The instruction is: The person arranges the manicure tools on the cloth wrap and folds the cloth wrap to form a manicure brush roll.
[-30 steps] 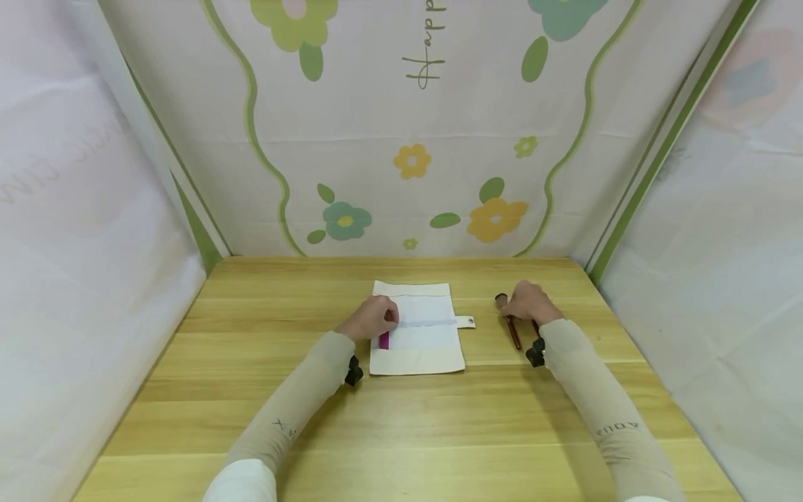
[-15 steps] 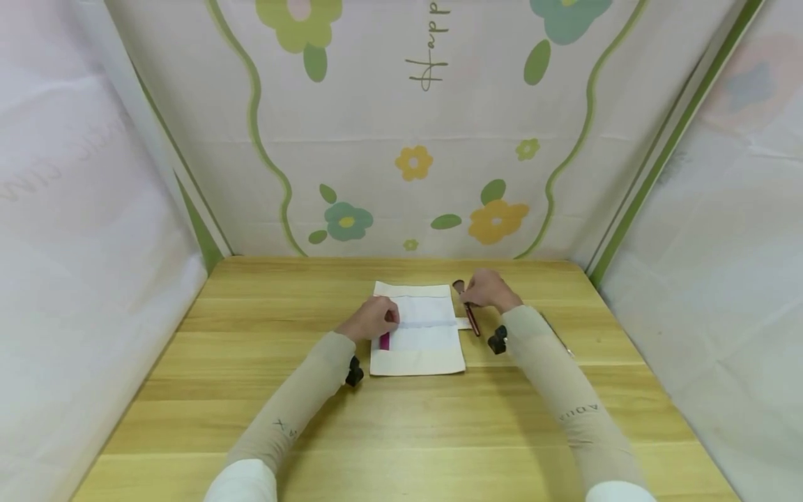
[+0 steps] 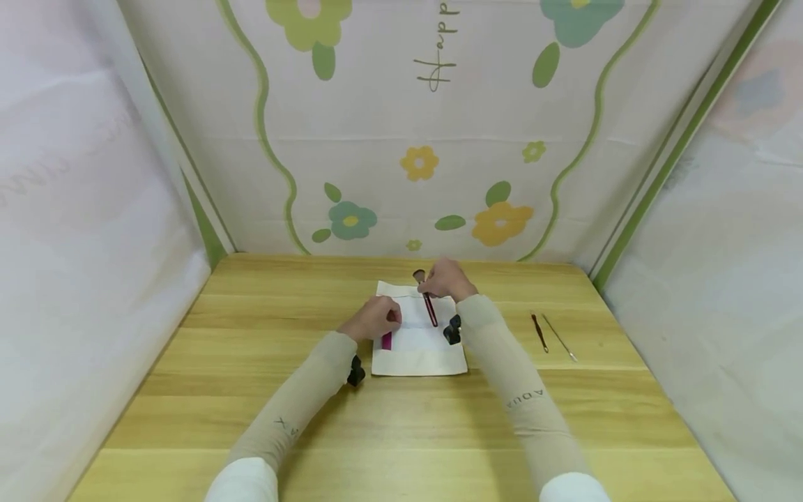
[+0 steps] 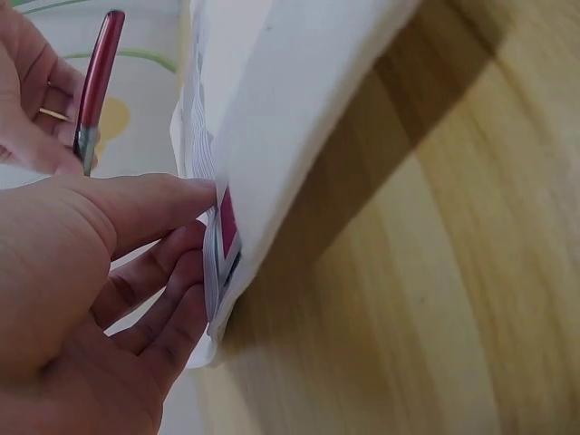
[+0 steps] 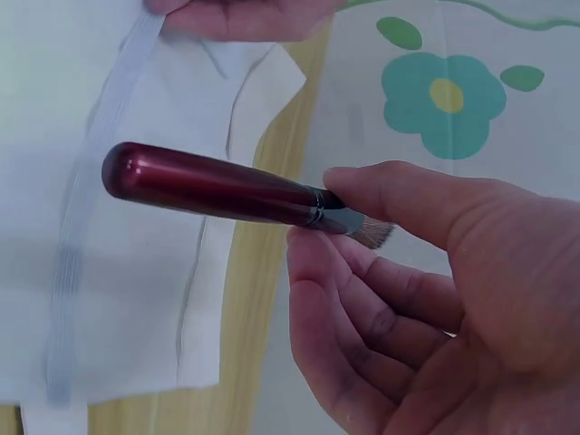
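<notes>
Flowered cloth (image 3: 370, 125) backs the wooden desk (image 3: 351, 439). Near the desk's far edge, the right hand (image 3: 447, 279) pinches a dark-red brush (image 3: 429, 309) by its ferrule (image 5: 337, 221) over an open white wrap (image 3: 420, 360); the left hand (image 3: 373, 318) seems to pinch the wrap's elastic band (image 5: 68, 263). A slim tool (image 3: 539, 333) and thin rod (image 3: 560, 338) lie nearer the right edge.

Cloth-walled booth (image 3: 721, 230) — flower-printed backdrop (image 3: 401, 115), pale sheets (image 3: 94, 237) at both sides, wood-grain tabletop (image 3: 401, 432) between

Pale flowered fabric walls (image 3: 351, 153) enclose a light woodgrain tabletop (image 3: 401, 432) on three sides.
</notes>
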The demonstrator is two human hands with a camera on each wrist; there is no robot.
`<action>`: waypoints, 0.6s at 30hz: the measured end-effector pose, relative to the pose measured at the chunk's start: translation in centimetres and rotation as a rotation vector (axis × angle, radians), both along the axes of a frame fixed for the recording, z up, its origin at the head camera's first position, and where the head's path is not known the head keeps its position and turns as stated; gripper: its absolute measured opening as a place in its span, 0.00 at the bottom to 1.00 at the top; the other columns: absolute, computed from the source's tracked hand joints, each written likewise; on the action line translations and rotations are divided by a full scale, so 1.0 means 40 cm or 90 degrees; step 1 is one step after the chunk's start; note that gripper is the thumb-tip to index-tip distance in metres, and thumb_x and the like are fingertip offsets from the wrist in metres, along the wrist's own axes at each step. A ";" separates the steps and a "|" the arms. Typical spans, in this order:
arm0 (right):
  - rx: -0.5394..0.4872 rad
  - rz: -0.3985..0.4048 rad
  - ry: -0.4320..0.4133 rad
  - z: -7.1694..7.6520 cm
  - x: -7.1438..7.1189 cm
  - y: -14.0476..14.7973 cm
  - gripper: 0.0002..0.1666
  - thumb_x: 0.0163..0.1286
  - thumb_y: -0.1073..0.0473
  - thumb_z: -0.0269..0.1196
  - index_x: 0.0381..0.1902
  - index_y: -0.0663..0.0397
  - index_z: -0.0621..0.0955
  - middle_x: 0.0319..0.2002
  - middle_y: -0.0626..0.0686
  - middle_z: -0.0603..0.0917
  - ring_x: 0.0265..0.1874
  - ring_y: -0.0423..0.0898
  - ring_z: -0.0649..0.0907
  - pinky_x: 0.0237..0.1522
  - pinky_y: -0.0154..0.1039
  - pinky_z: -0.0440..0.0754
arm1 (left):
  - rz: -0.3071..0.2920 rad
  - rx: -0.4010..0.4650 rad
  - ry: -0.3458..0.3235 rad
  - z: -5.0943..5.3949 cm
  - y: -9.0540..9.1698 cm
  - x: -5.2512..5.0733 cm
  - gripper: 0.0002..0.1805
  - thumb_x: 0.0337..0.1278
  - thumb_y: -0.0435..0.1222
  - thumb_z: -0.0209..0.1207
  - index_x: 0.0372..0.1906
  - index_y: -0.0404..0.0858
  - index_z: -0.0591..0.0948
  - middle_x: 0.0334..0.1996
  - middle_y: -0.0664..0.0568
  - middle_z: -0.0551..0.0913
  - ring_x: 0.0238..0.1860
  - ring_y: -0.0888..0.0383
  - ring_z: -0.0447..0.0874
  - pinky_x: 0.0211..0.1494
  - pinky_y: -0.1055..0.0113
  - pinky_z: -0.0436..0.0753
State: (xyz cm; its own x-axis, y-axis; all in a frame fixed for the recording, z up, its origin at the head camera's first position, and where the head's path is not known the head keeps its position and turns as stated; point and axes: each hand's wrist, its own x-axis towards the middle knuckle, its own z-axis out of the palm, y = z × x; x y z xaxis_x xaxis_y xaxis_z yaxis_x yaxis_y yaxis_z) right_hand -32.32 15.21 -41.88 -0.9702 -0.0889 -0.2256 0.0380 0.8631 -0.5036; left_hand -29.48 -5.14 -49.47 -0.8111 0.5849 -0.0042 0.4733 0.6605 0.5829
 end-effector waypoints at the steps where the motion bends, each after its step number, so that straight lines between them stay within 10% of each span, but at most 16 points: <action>1: -0.004 -0.005 0.000 -0.001 -0.001 -0.006 0.24 0.69 0.54 0.72 0.16 0.62 0.83 0.12 0.50 0.79 0.11 0.40 0.66 0.24 0.37 0.71 | 0.000 0.001 -0.001 -0.001 0.001 0.000 0.06 0.66 0.28 0.67 0.32 0.37 0.88 0.31 0.51 0.86 0.34 0.58 0.78 0.43 0.67 0.81; 18: -0.233 -0.113 0.093 -0.106 0.000 -0.008 0.18 0.70 0.52 0.72 0.32 0.63 0.90 0.35 0.64 0.92 0.32 0.53 0.88 0.35 0.36 0.79 | 0.009 0.023 -0.014 -0.004 -0.003 0.005 0.06 0.67 0.28 0.66 0.33 0.36 0.88 0.31 0.50 0.86 0.34 0.58 0.79 0.43 0.67 0.82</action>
State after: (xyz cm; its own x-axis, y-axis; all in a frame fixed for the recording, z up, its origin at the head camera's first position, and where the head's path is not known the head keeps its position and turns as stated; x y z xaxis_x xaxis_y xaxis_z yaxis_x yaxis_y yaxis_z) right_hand -32.34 14.87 -46.13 -0.9970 0.0331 -0.0696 0.0752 0.6135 -0.7861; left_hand -29.29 -5.26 -49.61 -0.8194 0.5732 -0.0017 0.4503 0.6456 0.6169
